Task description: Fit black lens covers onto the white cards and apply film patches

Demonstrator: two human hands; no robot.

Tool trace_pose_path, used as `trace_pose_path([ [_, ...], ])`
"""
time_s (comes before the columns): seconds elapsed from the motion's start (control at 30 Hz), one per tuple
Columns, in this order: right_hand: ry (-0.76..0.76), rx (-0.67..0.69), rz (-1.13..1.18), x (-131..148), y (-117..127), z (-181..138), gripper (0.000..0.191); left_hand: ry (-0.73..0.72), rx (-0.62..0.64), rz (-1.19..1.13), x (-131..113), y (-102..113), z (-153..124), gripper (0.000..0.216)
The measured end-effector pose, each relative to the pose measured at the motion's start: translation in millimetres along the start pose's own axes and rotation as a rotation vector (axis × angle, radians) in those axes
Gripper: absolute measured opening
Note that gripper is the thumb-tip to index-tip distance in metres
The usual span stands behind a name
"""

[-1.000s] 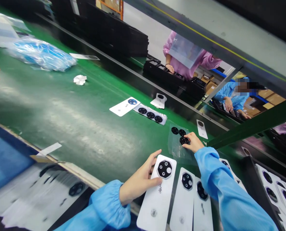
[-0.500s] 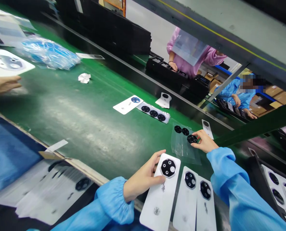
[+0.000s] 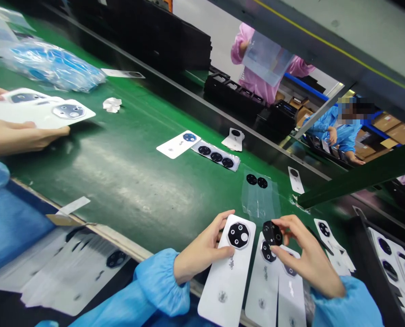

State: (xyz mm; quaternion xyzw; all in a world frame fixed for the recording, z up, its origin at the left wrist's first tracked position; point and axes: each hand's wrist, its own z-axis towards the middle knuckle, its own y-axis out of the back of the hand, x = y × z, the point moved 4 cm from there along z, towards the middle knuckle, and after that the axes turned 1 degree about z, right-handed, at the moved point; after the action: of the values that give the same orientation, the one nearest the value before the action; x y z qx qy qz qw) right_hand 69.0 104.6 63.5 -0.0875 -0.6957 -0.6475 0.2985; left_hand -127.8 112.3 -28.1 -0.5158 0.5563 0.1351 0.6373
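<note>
My left hand [image 3: 200,254] is closed on a white phone back panel [image 3: 226,284], thumb on its face beside the black camera window. Between the thumb and fingers of my right hand [image 3: 308,256] is a black octagonal camera lens cover [image 3: 271,232], held above two more white panels [image 3: 262,284] lying side by side. It partly hides the camera window of the nearer one. Beyond my hands lies a clear plastic film [image 3: 260,204] with two black lens covers [image 3: 257,180] at its far end.
A strip of several lens covers [image 3: 216,157] touches a white panel [image 3: 178,145] mid-bench. At left, a co-worker's hands [image 3: 22,136] hold white panels near a blue plastic-wrapped bundle [image 3: 57,66]. A green post [image 3: 359,179] and a black tray [image 3: 376,272] of panels stand at right.
My right hand has lifted one lens cover off the clear film and brought it toward me, beside the held panel. The co-worker's hands and panels have come further into view at left.
</note>
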Motion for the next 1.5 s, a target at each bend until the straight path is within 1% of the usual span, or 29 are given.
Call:
trace_pose_path([
  [0.1, -0.013, -0.030, -0.004, -0.2, -10.6, -9.4, 0.034, 0.001, -0.004, 0.014, 1.7, 1.0, 0.6, 0.079],
  [0.23, -0.013, -0.055, -0.029, 1.9, -18.4, -14.5, 0.036, -0.007, -0.003, 0.010, 3.2, 1.4, 0.9, 0.077],
  [0.37, -0.014, -0.065, -0.043, 4.8, -21.0, -15.5, 0.035, -0.004, -0.004, 0.010, 2.5, 0.6, 1.0, 0.075],
  [0.5, -0.002, -0.057, -0.043, 2.2, -21.3, -13.8, 0.035, 0.017, 0.004, -0.020, 1.6, -0.2, 0.8, 0.073],
  [0.67, -0.011, -0.055, -0.046, -1.7, -21.4, -9.6, 0.035, 0.036, 0.026, -0.051, -1.1, -2.0, -0.8, 0.063],
  [0.8, -0.001, -0.034, -0.045, 4.6, -25.0, -4.9, 0.036, 0.047, 0.046, -0.064, -4.0, -3.6, -1.3, 0.060],
  [1.0, 0.096, 0.032, -0.040, 22.6, -34.4, 4.6, 0.037, 0.056, 0.047, -0.058, -4.7, -3.2, -0.7, 0.061],
  [1.2, 0.093, 0.121, -0.032, 28.6, -42.7, 9.2, 0.037, 0.048, 0.057, -0.057, -4.2, -3.9, -1.5, 0.058],
  [1.33, 0.128, 0.124, -0.034, 31.4, -47.6, 12.2, 0.037, 0.026, 0.078, -0.065, -5.5, -4.3, -1.4, 0.059],
  [1.5, 0.126, 0.116, -0.048, 32.1, -50.1, 15.0, 0.038, 0.028, 0.085, -0.070, -3.8, -2.9, -1.2, 0.059],
])
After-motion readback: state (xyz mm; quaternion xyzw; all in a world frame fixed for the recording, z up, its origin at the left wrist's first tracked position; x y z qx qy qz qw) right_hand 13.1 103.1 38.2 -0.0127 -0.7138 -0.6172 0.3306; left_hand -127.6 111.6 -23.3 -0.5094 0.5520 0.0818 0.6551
